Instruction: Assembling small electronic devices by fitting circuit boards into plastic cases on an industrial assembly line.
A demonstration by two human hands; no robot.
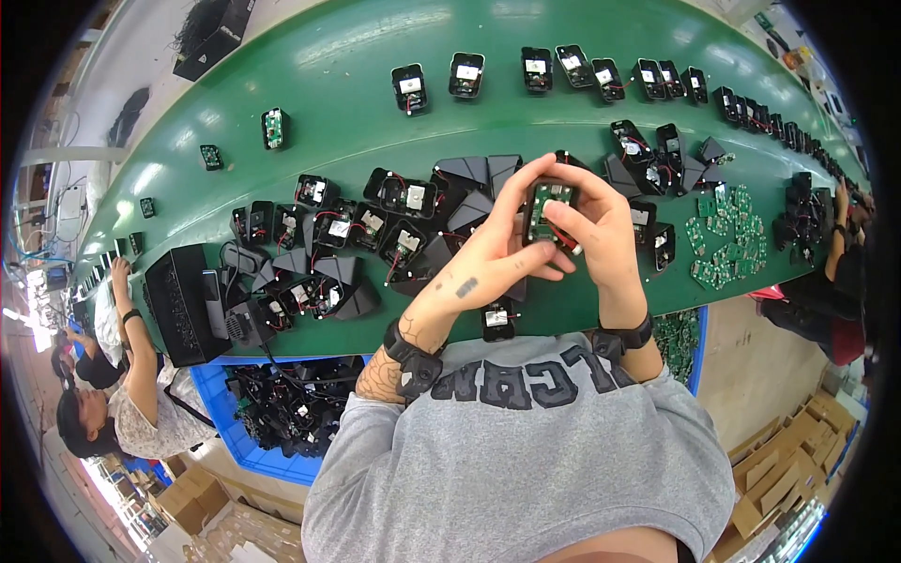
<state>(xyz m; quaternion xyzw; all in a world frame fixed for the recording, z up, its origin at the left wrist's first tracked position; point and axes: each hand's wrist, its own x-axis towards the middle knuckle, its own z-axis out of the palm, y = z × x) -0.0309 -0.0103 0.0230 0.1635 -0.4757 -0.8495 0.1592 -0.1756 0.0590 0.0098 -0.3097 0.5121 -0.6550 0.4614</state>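
Both my hands are raised over the near side of the green table, around a small black housing with a green circuit board (539, 227) in it. My left hand (495, 246) wraps the housing from the left and below, fingers closed round it. From the right, my right hand (601, 228) grips the same housing, its thumb pressed on the board. A bit of red shows at the board's lower end. Below my hands, close to the table edge, lies an open black housing (498, 320) with a silvery part inside.
Black housings with wires (404, 242) heap up left of my hands. Loose green circuit boards (727, 239) pile at right. A row of open housings (537, 69) lines the far side. A black bin (180, 305) stands left; a blue crate (272, 460) sits below. Co-workers (141, 413) work at both ends.
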